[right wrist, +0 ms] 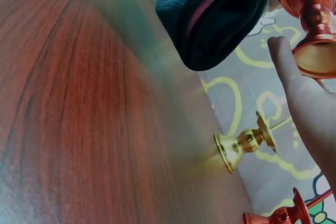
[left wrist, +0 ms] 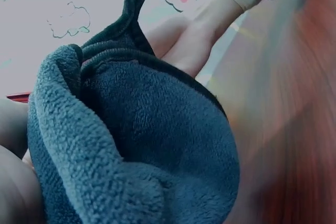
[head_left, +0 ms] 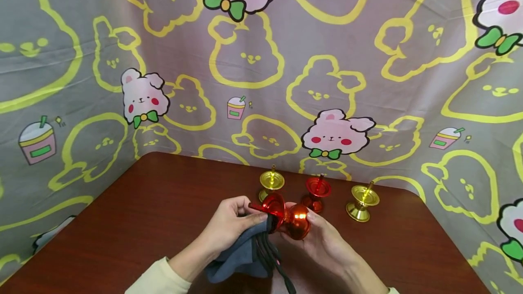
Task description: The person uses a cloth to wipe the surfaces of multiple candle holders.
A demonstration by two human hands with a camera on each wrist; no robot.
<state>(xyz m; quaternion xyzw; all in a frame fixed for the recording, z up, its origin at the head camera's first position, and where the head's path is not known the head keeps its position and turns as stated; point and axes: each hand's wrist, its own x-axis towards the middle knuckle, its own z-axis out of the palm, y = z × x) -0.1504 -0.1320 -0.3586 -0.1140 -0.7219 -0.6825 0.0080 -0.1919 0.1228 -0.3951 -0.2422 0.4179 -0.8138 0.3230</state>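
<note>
A shiny red candle holder (head_left: 295,221) lies tilted on its side between both hands, its dish and spike turned to the left. My right hand (head_left: 327,244) holds it round the base end, thumb on top. With my left hand (head_left: 226,226) I pinch a fuzzy blue-grey cloth (head_left: 241,253) with dark edging and hanging dark straps against the dish. In the left wrist view the cloth (left wrist: 168,119) hides most of the candle holder. The right wrist view shows the hollow underside of the candle holder (right wrist: 317,61) beside the right fingers, raised over the table.
Behind the hands on the brown wooden table (head_left: 163,203) stand a gold candle holder (head_left: 272,181), another red candle holder (head_left: 318,189) and a second gold candle holder (head_left: 362,201). A grey curtain (head_left: 261,103) with cartoon rabbits hangs along the table's back and sides.
</note>
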